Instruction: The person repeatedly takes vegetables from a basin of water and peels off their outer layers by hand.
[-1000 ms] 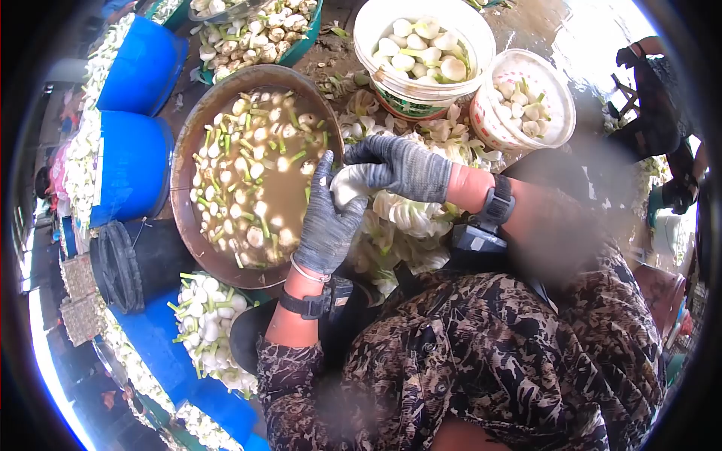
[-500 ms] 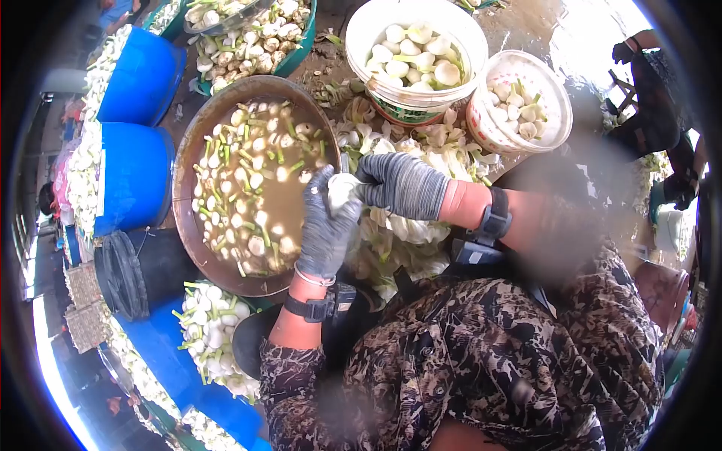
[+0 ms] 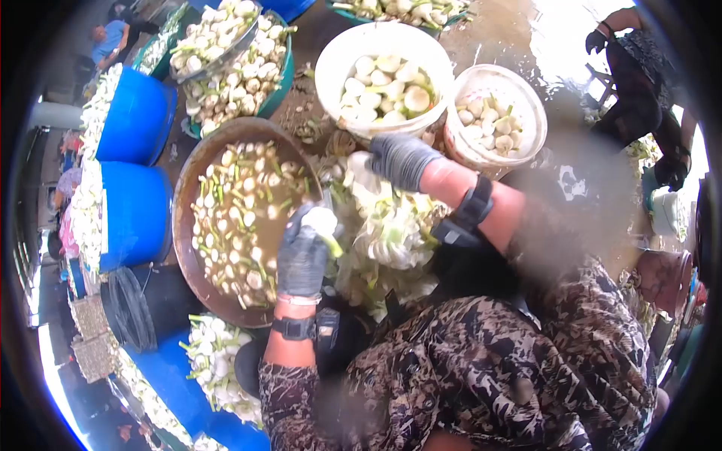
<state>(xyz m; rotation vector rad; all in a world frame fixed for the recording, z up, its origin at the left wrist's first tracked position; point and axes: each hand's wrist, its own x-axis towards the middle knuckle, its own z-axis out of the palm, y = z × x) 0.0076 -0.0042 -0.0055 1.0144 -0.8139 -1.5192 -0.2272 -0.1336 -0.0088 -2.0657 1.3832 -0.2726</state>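
Note:
My left hand (image 3: pixel 302 259), in a grey work glove, is closed around a white bulb (image 3: pixel 322 220) with a short green stem, like fresh garlic or onion. It is beside the right rim of a wide brown basin (image 3: pixel 180 225), where many bulbs float in murky water. My right hand (image 3: pixel 404 161), gloved too, is up and to the right, fingers curled, over a heap of pale peelings (image 3: pixel 395 233). Whatever its fingers hold, if anything, is too blurred to name. A white bucket (image 3: pixel 327 64) of larger bulbs stands just beyond it.
A smaller white bucket (image 3: pixel 535 113) holds more bulbs. Blue tubs (image 3: pixel 135 214) line the left, by a black bucket (image 3: pixel 143 308). A green basket (image 3: pixel 286 71) heaped with bulbs stands behind the basin. Another person (image 3: pixel 639 83) is at the right, one more (image 3: pixel 113 41) far left.
My hands have parted: the right moved away from the bulb, up and right over the peelings. My left still holds the bulb, now showing its green stem. The view has shifted.

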